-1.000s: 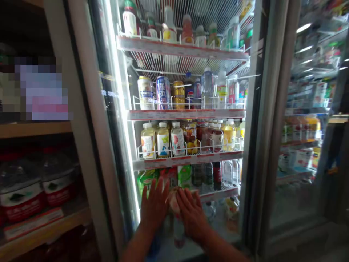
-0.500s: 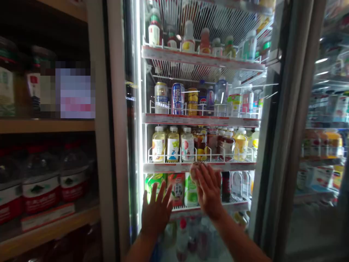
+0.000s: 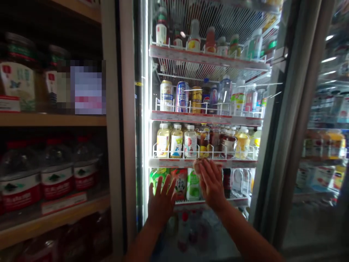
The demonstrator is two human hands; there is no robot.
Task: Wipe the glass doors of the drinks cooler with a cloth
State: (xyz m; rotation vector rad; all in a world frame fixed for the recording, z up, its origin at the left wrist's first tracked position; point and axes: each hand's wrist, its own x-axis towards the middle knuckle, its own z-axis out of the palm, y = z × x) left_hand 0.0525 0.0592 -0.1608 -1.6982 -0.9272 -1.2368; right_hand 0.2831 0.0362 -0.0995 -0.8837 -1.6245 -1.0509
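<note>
I face the glass door (image 3: 268, 120) of a lit drinks fridge. My left hand (image 3: 162, 200) lies flat on the glass with its fingers spread, in front of the green and red cartons (image 3: 180, 180) on the lower shelf. My right hand (image 3: 212, 185) is higher and to the right, fingers stretched out, pressing a small pale cloth (image 3: 197, 166) against the glass. The cloth shows only at the fingertips, level with the edge of the shelf (image 3: 174, 162) that carries juice bottles (image 3: 176, 141).
Wire shelves above hold cans (image 3: 182, 96) and more bottles (image 3: 194, 36). Left of the fridge frame (image 3: 120, 127) a wooden shelf (image 3: 51, 119) carries jars, with large red-labelled water bottles (image 3: 56, 174) below. A second glass-door fridge (image 3: 324, 138) stands to the right.
My right hand has slid the cloth up the glass from the lower shelf to the juice shelf's edge. My left hand stays low on the glass. The view has shifted left.
</note>
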